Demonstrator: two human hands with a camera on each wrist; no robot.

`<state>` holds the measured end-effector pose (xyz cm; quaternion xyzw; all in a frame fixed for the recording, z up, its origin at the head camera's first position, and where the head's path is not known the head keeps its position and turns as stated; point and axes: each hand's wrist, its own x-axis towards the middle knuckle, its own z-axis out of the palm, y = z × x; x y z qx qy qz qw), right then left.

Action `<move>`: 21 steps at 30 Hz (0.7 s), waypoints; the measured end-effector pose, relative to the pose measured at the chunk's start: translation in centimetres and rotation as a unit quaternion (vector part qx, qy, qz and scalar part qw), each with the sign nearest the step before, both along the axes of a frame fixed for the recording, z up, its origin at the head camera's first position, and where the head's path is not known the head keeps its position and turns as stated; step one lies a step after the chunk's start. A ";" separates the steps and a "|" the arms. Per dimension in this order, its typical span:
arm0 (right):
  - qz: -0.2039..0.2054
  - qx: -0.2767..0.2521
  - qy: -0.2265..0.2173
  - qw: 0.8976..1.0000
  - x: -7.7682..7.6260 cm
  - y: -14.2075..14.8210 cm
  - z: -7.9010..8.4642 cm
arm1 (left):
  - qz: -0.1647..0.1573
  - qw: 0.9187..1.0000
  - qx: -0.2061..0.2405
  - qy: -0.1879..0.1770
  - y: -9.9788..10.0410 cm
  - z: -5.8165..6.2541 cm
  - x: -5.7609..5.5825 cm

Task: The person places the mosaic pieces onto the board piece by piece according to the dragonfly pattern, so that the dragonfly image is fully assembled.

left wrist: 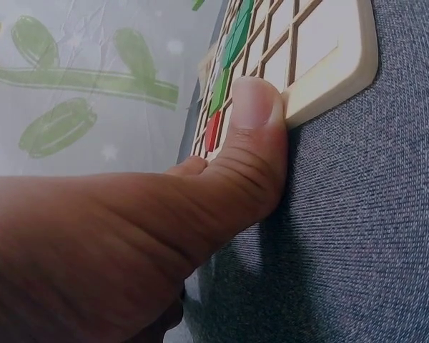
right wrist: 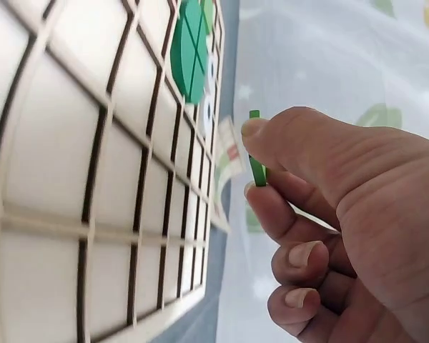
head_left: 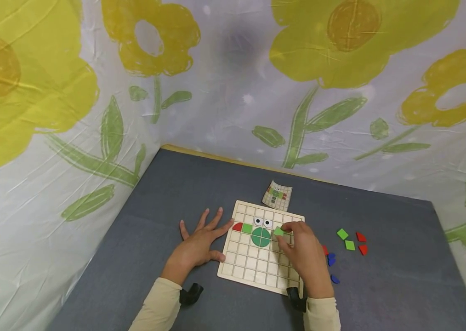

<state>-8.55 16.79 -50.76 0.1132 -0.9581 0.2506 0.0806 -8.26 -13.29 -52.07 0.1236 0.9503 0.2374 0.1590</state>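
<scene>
A wooden grid board [head_left: 249, 264] lies on the dark table. In its cells sit a dark green circle of quarter pieces [head_left: 261, 237], two eye pieces [head_left: 263, 222], a light green square [head_left: 247, 228] and a red quarter piece [head_left: 237, 226]. My right hand [head_left: 305, 253] pinches another light green square [right wrist: 257, 161] between thumb and finger, held just above the board, right of the circle. With fingers spread, my left hand [head_left: 197, 246] rests at the board's left side; its thumb [left wrist: 254, 121] touches the board's edge.
A small pattern card [head_left: 277, 196] lies behind the board. On the right are loose light green squares [head_left: 346, 239], red pieces [head_left: 362, 243] and blue pieces [head_left: 332, 264]. Flower-printed fabric [head_left: 233, 92] rises beyond the table [head_left: 406, 276].
</scene>
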 end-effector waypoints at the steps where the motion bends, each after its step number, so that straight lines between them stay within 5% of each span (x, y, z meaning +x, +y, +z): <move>1: 0.003 0.001 0.003 1.000 0.0 -0.2 0.0 | 0.000 1.000 0.000 0.000 0.0 0.0 0.0; 21: 0.053 0.017 0.028 0.998 0.6 -4.8 -0.6 | 0.000 1.000 -0.003 0.003 0.0 0.0 0.1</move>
